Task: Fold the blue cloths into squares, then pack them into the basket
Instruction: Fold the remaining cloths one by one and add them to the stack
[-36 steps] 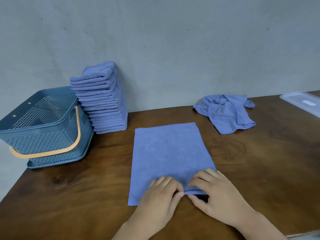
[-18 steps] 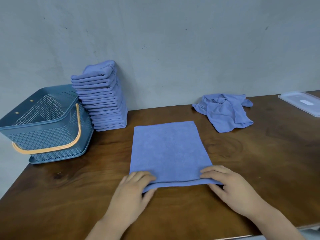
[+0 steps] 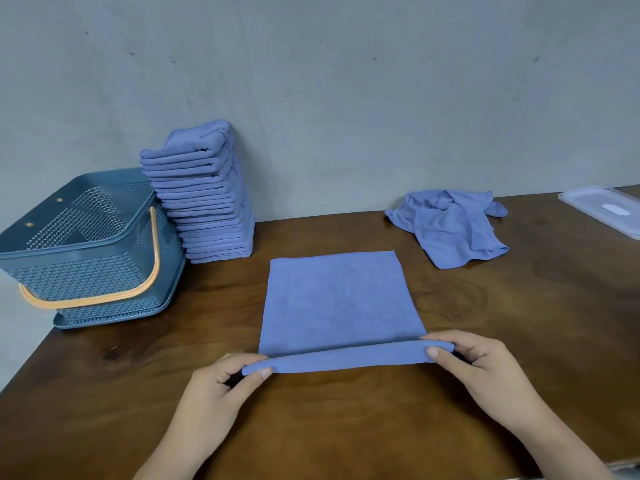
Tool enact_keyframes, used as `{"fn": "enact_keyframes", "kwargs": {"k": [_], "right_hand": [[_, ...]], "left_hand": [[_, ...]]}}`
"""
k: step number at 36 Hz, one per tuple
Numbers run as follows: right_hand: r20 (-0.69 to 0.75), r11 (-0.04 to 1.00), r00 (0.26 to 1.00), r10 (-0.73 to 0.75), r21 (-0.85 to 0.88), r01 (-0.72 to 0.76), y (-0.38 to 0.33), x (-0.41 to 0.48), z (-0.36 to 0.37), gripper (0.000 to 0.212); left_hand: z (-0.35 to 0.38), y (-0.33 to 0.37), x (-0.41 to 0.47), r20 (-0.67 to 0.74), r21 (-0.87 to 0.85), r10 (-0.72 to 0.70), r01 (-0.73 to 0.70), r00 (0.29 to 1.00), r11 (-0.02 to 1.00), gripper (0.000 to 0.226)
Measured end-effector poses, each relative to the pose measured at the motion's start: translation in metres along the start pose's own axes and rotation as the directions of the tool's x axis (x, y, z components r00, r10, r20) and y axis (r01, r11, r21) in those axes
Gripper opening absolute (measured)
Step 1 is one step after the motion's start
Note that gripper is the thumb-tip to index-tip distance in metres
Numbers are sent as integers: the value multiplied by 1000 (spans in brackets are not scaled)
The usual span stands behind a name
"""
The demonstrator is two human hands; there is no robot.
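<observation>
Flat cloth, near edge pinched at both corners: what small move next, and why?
Probably carry that edge over to the far edge. The left hand and right hand each pinch a lifted near corner, and the flat cloth looks oblong, not square.

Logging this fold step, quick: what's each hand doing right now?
Left hand: pinching the near left corner of the flat blue cloth.
Right hand: pinching the near right corner of the same cloth.
</observation>
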State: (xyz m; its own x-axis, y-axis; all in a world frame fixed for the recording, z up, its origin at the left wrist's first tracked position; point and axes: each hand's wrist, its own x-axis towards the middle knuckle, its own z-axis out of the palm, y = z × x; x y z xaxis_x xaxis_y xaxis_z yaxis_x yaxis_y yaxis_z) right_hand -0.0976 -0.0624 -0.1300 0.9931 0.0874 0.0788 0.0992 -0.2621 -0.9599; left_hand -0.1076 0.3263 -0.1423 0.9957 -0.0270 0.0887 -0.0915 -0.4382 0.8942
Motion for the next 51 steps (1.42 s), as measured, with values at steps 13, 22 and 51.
{"fn": "enact_keyframes", "kwargs": {"k": [13,22,51], "right_hand": [[-42,980,999,20,201,-12,-18,82,11,17],[-145,963,972,183,224,-148,-5,188,23,20],[-93,978,988,122,-157,-136,50,215,26,52]], "left_hand": [[-9,30,78,4,-251,28,-26,1000,968,18],[5,19,183,-14,-386,-270,244,963,890,29],[30,-35,198,-133,36,-97,103,986,994,53]]}}
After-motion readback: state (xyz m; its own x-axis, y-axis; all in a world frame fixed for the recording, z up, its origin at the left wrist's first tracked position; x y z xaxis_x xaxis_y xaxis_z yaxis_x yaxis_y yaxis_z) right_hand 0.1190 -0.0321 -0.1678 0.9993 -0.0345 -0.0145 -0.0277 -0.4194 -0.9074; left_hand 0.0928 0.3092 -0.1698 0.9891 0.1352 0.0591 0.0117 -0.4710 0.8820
